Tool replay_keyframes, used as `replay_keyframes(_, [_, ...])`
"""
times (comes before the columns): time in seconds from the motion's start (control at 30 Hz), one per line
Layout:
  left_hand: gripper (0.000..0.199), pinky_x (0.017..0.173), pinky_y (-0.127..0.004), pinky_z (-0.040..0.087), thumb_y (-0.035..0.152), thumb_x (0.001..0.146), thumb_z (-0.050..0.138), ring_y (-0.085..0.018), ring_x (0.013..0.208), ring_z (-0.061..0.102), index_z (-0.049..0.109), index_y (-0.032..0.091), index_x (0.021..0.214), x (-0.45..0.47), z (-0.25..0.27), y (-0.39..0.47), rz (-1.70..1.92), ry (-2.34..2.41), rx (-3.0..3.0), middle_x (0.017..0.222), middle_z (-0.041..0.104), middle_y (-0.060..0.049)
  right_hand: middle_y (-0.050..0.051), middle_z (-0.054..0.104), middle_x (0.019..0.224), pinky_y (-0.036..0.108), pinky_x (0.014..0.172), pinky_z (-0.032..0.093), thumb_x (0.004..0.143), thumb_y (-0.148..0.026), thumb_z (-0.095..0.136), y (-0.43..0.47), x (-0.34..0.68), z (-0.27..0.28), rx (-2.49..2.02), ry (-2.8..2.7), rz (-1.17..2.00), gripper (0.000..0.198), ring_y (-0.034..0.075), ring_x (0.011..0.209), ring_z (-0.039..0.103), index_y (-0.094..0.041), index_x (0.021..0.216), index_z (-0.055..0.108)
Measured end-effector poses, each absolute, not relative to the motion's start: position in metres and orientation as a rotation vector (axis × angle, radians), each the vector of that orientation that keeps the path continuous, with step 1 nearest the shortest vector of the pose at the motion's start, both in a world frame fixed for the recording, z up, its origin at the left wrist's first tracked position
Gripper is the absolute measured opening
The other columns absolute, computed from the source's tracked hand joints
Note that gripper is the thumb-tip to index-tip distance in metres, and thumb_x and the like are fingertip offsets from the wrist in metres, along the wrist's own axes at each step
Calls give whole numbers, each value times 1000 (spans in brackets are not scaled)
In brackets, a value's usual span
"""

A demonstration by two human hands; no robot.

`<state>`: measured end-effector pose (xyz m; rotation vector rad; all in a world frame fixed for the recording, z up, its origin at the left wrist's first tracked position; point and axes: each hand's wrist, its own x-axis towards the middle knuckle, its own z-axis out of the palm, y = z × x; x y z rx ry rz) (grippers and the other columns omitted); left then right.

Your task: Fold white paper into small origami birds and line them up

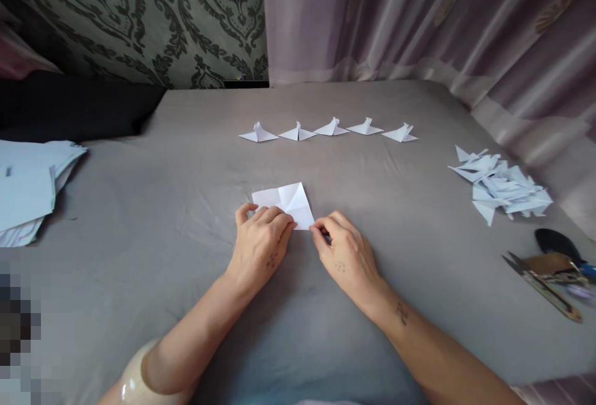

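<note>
A small creased square of white paper [295, 199] lies on the grey cloth in front of me, with fold lines crossing at its middle. My left hand [264, 231] covers its near left part, the thumb and fingers closed on the near edge. At the near right corner, my right hand [343, 246] pinches the paper between thumb and forefinger. The paper's near left corner is hidden under my left hand.
Several folded paper birds [334, 127] stand in a row beyond the paper. A pile of folded white paper pieces [507, 187] lies at right, with scissors [542, 287] nearer me. White sheets [28, 187] are stacked at left beside a black cloth-like item [74, 107].
</note>
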<state>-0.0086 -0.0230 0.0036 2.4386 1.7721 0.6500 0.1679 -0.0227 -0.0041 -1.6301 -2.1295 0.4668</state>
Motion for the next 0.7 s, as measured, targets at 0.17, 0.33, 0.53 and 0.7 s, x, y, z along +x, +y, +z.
replay_keyframes(0.17, [25, 90, -43, 31, 28, 97, 44, -19, 77, 64, 64, 21, 83, -9, 3, -20, 598, 1760, 2456, 83, 71, -2, 2, 63, 87, 27, 64, 41, 93, -26, 51, -22, 167, -5, -1646, -2154, 447, 15, 15, 76, 62, -23, 82, 61])
replay_keyframes(0.33, [23, 90, -43, 31, 30, 96, 46, -20, 79, 64, 63, 21, 83, -11, 3, -18, 574, 1762, 2439, 83, 71, -3, 3, 62, 86, 28, 62, 40, 91, -27, 54, -17, 172, -3, -1644, -2171, 494, 10, 16, 73, 59, -22, 83, 57])
replay_keyframes(0.53, [21, 92, -45, 30, 28, 94, 47, -21, 82, 64, 64, 20, 83, -11, 6, -16, 509, 1746, 2412, 86, 72, -3, 0, 60, 84, 25, 62, 44, 86, -20, 59, -8, 187, 3, -1632, -2048, 778, 5, 12, 68, 58, -22, 81, 58])
replay_keyframes(0.7, [20, 92, -45, 29, 28, 95, 47, -21, 82, 64, 62, 19, 84, -11, 8, -16, 473, 1723, 2431, 86, 71, -2, 3, 61, 94, 25, 72, 47, 93, -15, 44, -20, 181, 10, -1476, -2147, 660, 24, 13, 79, 60, -21, 105, 63])
